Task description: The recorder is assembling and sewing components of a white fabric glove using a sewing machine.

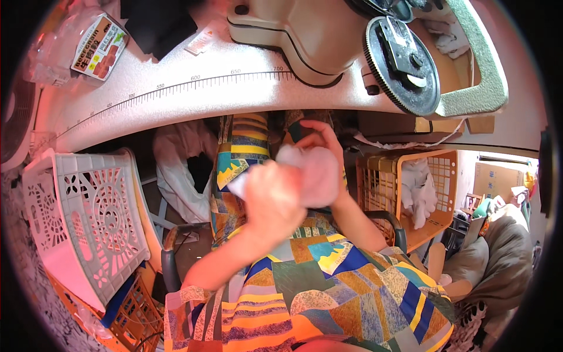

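Both my hands meet in front of my chest, below the table edge. My left hand (271, 198) is closed around a small piece of white cloth (316, 173), blurred by motion. My right hand (319, 141) grips the same white cloth from the far side, fingers curled over its top. My forearms come up from the lower edge, over my lap, which is covered by a garment with a colourful patchwork print (328, 287). Above the hands stands a cream sewing machine (305, 35) with its dark handwheel (402, 64) on a white table.
The white table (176, 94) has a printed ruler scale along its edge. A white plastic crate (88, 217) stands at the left over an orange one (135, 311). An orange basket (410, 188) with white cloth sits at the right. A packet (99, 47) lies on the table's far left.
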Available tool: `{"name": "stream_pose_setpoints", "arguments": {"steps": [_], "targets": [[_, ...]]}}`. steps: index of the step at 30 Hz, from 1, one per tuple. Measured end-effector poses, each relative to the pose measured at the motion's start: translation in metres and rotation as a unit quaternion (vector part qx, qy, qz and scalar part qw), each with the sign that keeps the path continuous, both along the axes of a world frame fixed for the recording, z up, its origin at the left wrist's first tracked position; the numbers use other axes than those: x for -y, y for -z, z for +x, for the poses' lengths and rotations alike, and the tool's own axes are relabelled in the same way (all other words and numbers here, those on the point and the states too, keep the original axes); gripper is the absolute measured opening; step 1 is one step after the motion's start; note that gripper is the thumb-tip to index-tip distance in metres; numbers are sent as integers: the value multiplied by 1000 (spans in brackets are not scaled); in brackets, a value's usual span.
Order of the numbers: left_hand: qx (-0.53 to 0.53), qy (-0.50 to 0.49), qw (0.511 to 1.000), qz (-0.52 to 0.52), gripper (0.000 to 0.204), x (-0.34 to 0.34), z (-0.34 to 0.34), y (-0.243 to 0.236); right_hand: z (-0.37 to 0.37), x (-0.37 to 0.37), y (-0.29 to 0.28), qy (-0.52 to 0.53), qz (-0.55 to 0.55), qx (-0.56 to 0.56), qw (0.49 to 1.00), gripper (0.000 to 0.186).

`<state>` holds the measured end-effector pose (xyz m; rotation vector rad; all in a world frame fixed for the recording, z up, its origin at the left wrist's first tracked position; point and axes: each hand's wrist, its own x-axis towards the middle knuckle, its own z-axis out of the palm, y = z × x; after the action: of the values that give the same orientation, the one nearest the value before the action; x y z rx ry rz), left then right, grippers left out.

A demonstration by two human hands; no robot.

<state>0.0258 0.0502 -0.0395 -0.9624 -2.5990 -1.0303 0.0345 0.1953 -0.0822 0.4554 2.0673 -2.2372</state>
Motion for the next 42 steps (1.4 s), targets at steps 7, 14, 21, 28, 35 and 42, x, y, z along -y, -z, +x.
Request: {"name": "stream_pose_setpoints", "arguments": {"steps": [7, 14, 21, 28, 35, 42], "targets": [[-55, -103, 983, -139, 36, 13, -15, -2, 2, 5, -38, 0, 372, -200, 906, 68], [-172, 3, 985, -29, 21, 3, -3, -24, -1, 12, -51, -97, 361, -379, 846, 63], [-131, -217, 943, 215, 46, -5, -1, 7, -6, 17, -52, 28, 329, -410, 850, 15], [-170, -11, 972, 164, 22, 2, 10, 8, -7, 20, -33, 130, 281, -301, 902, 9], [-36, -12, 992, 118, 18, 10, -20, 3, -4, 3, -49, -8, 106, -223, 969, 51], [310, 53, 926, 210, 27, 3, -39, 2, -7, -8, -44, -145, -382, -128, 904, 97]]}}
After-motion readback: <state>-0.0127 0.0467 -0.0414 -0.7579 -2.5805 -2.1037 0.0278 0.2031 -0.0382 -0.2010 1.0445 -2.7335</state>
